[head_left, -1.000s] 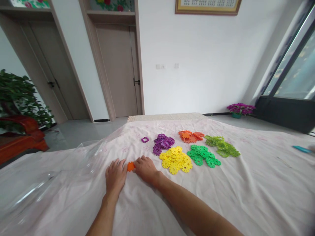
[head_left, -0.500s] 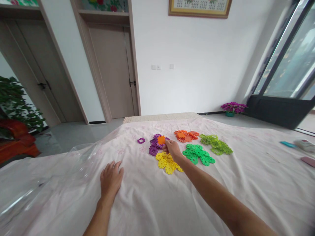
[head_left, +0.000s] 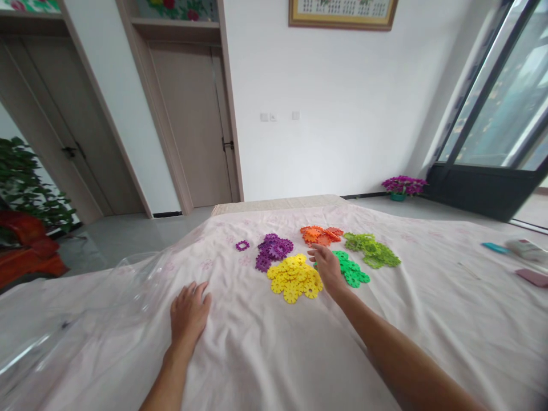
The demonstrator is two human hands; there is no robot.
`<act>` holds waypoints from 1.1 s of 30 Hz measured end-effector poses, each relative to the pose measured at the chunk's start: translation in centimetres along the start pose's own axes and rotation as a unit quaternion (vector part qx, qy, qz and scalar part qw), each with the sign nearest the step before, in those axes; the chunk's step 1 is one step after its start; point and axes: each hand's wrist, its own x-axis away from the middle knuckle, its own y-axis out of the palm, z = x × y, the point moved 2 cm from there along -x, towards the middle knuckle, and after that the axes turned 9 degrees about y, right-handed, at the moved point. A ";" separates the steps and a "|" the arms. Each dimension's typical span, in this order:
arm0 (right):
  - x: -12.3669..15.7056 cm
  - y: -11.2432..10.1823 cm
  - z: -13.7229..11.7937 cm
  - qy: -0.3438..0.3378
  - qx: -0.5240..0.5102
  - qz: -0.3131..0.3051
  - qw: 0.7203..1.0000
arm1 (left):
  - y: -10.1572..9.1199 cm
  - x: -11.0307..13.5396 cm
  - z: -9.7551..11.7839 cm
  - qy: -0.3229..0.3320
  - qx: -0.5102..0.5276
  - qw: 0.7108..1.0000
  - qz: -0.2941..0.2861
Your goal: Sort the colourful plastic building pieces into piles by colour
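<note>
My left hand (head_left: pixel 189 311) lies on the pale cloth (head_left: pixel 257 342) with its fingers spread, holding nothing. Over the left part of the green snowflake discs (head_left: pixel 353 271) hovers my right hand (head_left: pixel 326 267). Its fingers are loosely extended toward the orange snowflake discs (head_left: pixel 321 235), and no piece shows in them. Just left of this hand is a heap of yellow discs (head_left: pixel 293 279). Purple discs (head_left: pixel 274 250) lie behind the yellow ones, and light green discs (head_left: pixel 372 251) spread to the right. A purple ring-shaped piece (head_left: pixel 242 245) sits apart on the left.
Clear plastic wrapping (head_left: pixel 98 308) covers the cloth's left side. A blue item (head_left: pixel 495 248), a whitish packet (head_left: pixel 527 250) and a dull pink block (head_left: pixel 533 278) lie at the far right. A red wooden chair (head_left: pixel 25 245) stands at the left.
My right hand has moved right, from the purple heap to beside the orange one. The orange disc it held over the purple heap is out of its fingers. My left hand stays resting.
</note>
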 end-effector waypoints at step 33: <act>3.3 0.1 3.3 -0.274 0.305 0.014 0.912 | 5.4 -15.0 10.4 0.253 0.208 0.932 -0.158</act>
